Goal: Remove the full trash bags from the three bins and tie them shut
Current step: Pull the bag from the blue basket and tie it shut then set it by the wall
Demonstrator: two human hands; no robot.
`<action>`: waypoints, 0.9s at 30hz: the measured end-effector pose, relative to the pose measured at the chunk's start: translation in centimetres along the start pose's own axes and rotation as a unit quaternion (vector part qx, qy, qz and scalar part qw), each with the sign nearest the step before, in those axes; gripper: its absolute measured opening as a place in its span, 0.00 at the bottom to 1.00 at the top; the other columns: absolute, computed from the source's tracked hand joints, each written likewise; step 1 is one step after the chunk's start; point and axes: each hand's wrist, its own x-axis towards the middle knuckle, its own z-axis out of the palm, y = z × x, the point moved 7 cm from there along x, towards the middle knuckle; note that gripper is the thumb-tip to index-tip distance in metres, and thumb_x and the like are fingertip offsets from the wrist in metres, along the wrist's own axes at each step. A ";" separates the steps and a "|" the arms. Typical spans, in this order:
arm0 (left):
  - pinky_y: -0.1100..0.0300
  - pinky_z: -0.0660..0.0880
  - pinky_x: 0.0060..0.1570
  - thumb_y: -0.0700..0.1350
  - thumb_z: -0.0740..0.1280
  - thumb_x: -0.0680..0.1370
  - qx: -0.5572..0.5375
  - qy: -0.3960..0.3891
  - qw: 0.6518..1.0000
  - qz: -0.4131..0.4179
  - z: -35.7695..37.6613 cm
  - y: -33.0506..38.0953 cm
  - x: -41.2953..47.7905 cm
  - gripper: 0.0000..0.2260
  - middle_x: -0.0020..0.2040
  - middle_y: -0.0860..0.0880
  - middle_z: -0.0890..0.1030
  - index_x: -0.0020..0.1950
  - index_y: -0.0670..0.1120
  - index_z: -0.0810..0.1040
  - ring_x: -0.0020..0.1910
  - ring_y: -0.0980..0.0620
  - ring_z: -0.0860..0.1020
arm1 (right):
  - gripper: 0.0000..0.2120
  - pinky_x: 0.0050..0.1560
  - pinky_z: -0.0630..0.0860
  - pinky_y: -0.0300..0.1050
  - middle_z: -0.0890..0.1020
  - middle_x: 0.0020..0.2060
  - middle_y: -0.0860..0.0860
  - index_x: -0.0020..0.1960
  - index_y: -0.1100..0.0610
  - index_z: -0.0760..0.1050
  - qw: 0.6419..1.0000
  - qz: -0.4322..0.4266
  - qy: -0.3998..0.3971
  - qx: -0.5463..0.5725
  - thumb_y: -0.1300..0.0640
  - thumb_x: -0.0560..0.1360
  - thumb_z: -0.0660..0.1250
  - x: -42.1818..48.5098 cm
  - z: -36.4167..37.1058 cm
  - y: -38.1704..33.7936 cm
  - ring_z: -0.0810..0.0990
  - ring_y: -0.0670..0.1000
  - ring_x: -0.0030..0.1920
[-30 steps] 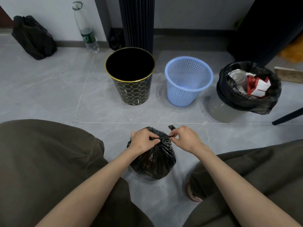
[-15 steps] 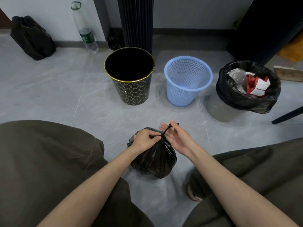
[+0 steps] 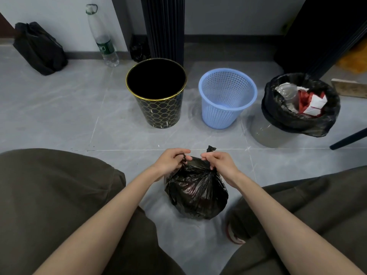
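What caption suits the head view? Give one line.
Left hand and right hand tie a black bag shut; black bin and blue basket stand bagless, a full bag waits in the clear bin.

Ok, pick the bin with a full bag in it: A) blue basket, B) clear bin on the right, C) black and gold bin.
B: a black bag with trash showing lines the clear bin; the black bin and blue basket have bare rims.

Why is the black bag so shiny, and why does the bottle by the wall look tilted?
Head view: light glints off the crinkled black plastic trash bag; the same view's wide-angle lens probably leans the clear plastic bottle outward near the frame's edge; nothing looks blurred.
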 end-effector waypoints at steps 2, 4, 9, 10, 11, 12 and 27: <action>0.71 0.72 0.37 0.36 0.58 0.80 0.062 0.013 0.997 0.039 -0.7 0.6 0.1 0.12 0.47 0.47 0.81 0.63 0.40 0.74 0.38 0.59 0.76 | 0.12 0.36 0.69 0.31 0.82 0.43 0.51 0.54 0.60 0.80 0.998 -0.006 -0.019 -0.061 0.66 0.79 0.59 0.0 0.0 -0.1 0.75 0.41 0.35; 0.65 0.76 0.42 0.37 0.64 0.77 0.127 0.056 0.988 0.073 -1.6 1.2 0.1 0.09 0.43 0.45 0.82 0.57 0.41 0.76 0.36 0.58 0.77 | 0.10 0.49 0.73 0.34 0.83 0.48 0.52 0.54 0.57 0.80 0.992 -0.020 -0.040 -0.114 0.62 0.78 0.62 0.1 0.1 -0.2 0.79 0.45 0.46; 0.59 0.75 0.44 0.41 0.71 0.73 0.231 0.035 0.962 0.143 -1.2 3.2 -0.2 0.03 0.39 0.45 0.84 0.45 0.43 0.82 0.37 0.52 0.79 | 0.21 0.58 0.69 0.34 0.81 0.53 0.44 0.60 0.52 0.78 0.964 -0.046 -0.107 -0.238 0.50 0.69 0.74 -0.8 1.6 -0.8 0.77 0.42 0.55; 0.58 0.75 0.46 0.42 0.71 0.73 0.246 0.030 0.956 0.156 -1.0 3.5 -0.3 0.04 0.41 0.45 0.84 0.45 0.43 0.84 0.39 0.50 0.80 | 0.21 0.57 0.70 0.34 0.81 0.52 0.42 0.59 0.50 0.78 0.960 -0.059 -0.115 -0.249 0.48 0.68 0.75 -1.0 1.9 -1.0 0.77 0.39 0.53; 0.58 0.75 0.48 0.42 0.70 0.73 0.253 0.025 0.953 0.164 -0.7 3.9 -0.4 0.05 0.43 0.46 0.85 0.47 0.43 0.84 0.42 0.50 0.80 | 0.19 0.55 0.70 0.31 0.81 0.49 0.40 0.57 0.49 0.79 0.958 -0.071 -0.124 -0.247 0.48 0.68 0.75 -1.2 2.2 -1.1 0.77 0.36 0.50; 0.59 0.75 0.49 0.42 0.70 0.74 0.256 0.020 0.952 0.169 -0.5 4.2 -0.6 0.06 0.45 0.46 0.85 0.48 0.44 0.84 0.44 0.52 0.81 | 0.16 0.50 0.70 0.28 0.81 0.45 0.39 0.54 0.49 0.80 0.959 -0.083 -0.132 -0.236 0.50 0.68 0.75 -1.4 2.5 -1.3 0.77 0.33 0.45; 0.76 0.65 0.34 0.42 0.69 0.74 0.227 0.046 0.952 0.201 0.5 6.0 -0.7 0.06 0.41 0.51 0.82 0.49 0.45 0.85 0.33 0.72 0.73 | 0.18 0.41 0.69 0.32 0.76 0.26 0.38 0.27 0.46 0.80 0.991 -0.079 -0.087 -0.059 0.57 0.74 0.70 -2.2 3.1 -1.6 0.72 0.36 0.33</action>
